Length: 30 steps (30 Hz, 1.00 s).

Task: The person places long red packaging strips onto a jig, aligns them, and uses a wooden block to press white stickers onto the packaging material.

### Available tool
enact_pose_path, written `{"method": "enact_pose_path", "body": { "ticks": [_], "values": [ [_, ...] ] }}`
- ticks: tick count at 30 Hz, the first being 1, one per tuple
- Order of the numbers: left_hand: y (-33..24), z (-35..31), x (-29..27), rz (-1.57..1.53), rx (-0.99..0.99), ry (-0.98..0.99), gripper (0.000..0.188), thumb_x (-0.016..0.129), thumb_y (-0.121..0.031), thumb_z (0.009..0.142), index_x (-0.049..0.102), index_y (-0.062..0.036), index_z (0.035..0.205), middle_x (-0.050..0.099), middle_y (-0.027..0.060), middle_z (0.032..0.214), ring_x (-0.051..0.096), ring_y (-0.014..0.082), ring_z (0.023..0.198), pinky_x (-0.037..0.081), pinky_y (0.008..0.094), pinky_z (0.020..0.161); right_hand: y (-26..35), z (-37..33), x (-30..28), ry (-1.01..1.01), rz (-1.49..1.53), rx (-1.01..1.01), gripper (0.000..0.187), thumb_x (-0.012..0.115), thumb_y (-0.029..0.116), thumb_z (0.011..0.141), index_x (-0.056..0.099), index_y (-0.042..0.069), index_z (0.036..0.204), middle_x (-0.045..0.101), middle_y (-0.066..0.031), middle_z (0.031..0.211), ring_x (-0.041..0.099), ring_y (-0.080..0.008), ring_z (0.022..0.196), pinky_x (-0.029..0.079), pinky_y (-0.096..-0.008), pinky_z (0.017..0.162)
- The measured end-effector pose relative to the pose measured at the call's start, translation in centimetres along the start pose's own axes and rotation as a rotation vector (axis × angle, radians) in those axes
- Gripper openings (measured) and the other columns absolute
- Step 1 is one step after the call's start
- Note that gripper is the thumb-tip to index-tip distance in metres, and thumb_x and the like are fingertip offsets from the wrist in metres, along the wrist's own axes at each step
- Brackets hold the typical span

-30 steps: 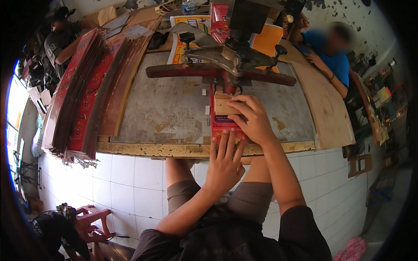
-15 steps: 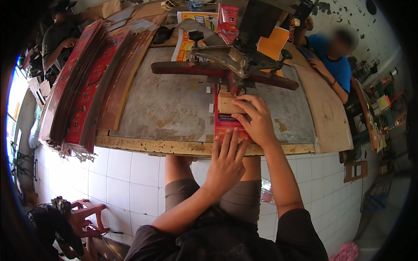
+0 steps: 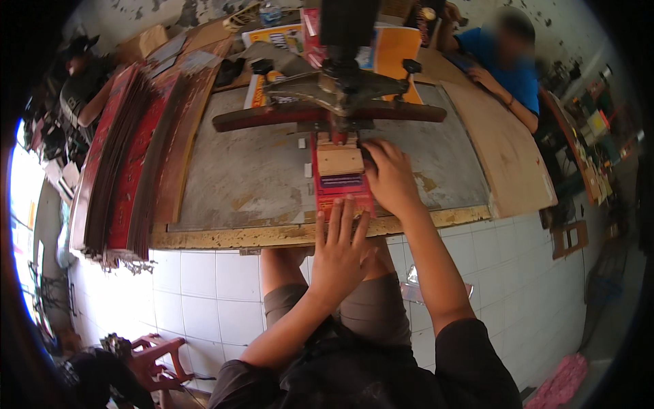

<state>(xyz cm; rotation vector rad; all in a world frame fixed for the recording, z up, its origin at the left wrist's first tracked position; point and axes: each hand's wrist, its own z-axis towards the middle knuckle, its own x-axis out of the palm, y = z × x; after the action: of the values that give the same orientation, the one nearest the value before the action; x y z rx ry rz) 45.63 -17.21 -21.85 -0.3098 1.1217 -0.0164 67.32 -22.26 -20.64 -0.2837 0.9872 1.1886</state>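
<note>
A red printed cardboard sheet [image 3: 327, 193] lies on the grey metal bed of a press, its near end at the table's front edge. On top of it sits a wooden block [image 3: 340, 161], under the lower end of the dark press head [image 3: 338, 133]. My left hand [image 3: 343, 252] lies with fingers spread, the fingertips pressing the sheet's near end. Just right of the block is my right hand [image 3: 393, 178], fingers bent and apart from the thumb, at the side of block and sheet. Whether its fingertips touch either one is not clear.
Tall stacks of red printed sheets [image 3: 126, 163] stand on the table's left. A red cross-arm [image 3: 266, 117] with dark knobs spans the bed. Small pale stops [image 3: 308, 170] lie left of the sheet. A person in blue [image 3: 514, 75] sits at the far right, another person [image 3: 85, 92] far left.
My right hand has come off the top of the wooden block to its right side. My left hand stays on the sheet. The whole view has shifted slightly.
</note>
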Motion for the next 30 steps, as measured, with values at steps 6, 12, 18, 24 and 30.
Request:
{"method": "enact_pose_path", "body": {
  "ticks": [6, 12, 18, 24, 30],
  "values": [
    [-0.3, 0.3, -0.3, 0.019, -0.006, -0.012, 0.078, 0.08, -0.041, 0.091, 0.056, -0.0072, 0.157, 0.041, 0.0232, 0.173, 0.036, 0.0437, 0.162, 0.025, 0.0651, 0.132, 0.0, -0.3, 0.6, -0.052, -0.033, -0.043, 0.044, 0.072, 0.015, 0.095, 0.07, 0.005, 0.138, 0.067, -0.0128, 0.136, 0.061, -0.0329, 0.13, 0.047, -0.0487, 0.109],
    [-0.5, 0.4, -0.4, 0.052, 0.0, -0.001, 0.078, 0.078, -0.041, 0.094, 0.053, -0.0074, 0.16, 0.043, 0.0241, 0.171, 0.038, 0.0443, 0.161, 0.025, 0.0647, 0.131, 0.2, -0.5, 1.1, -0.075, -0.087, -0.061, 0.039, 0.073, 0.016, 0.094, 0.073, 0.003, 0.13, 0.069, -0.0125, 0.132, 0.062, -0.0307, 0.125, 0.05, -0.0454, 0.104],
    [-0.8, 0.5, -0.6, 0.077, 0.003, 0.007, 0.079, 0.079, -0.041, 0.094, 0.051, -0.007, 0.16, 0.046, 0.0249, 0.168, 0.04, 0.0455, 0.159, 0.026, 0.0643, 0.131, 0.4, -0.5, 0.9, -0.046, -0.075, -0.044, 0.039, 0.071, 0.018, 0.096, 0.073, -0.001, 0.13, 0.068, -0.0159, 0.135, 0.061, -0.0345, 0.13, 0.05, -0.0468, 0.107],
    [-1.0, 0.6, -0.9, 0.086, -0.003, 0.013, 0.079, 0.079, -0.041, 0.094, 0.051, -0.0071, 0.16, 0.046, 0.0242, 0.169, 0.04, 0.0454, 0.159, 0.027, 0.0638, 0.131, 0.1, -0.6, 1.2, -0.082, -0.072, -0.053, 0.039, 0.07, 0.018, 0.096, 0.073, -0.001, 0.13, 0.067, -0.0169, 0.137, 0.06, -0.0349, 0.132, 0.049, -0.047, 0.108],
    [-0.9, 0.6, -1.0, 0.101, 0.0, 0.023, 0.078, 0.078, -0.043, 0.095, 0.052, -0.0068, 0.16, 0.044, 0.0231, 0.17, 0.039, 0.0441, 0.16, 0.028, 0.0634, 0.131, -0.1, -0.6, 1.3, -0.079, -0.035, -0.052, 0.042, 0.071, 0.019, 0.096, 0.071, -0.001, 0.133, 0.068, -0.0161, 0.135, 0.06, -0.0336, 0.131, 0.049, -0.0475, 0.108]
  ]
}}
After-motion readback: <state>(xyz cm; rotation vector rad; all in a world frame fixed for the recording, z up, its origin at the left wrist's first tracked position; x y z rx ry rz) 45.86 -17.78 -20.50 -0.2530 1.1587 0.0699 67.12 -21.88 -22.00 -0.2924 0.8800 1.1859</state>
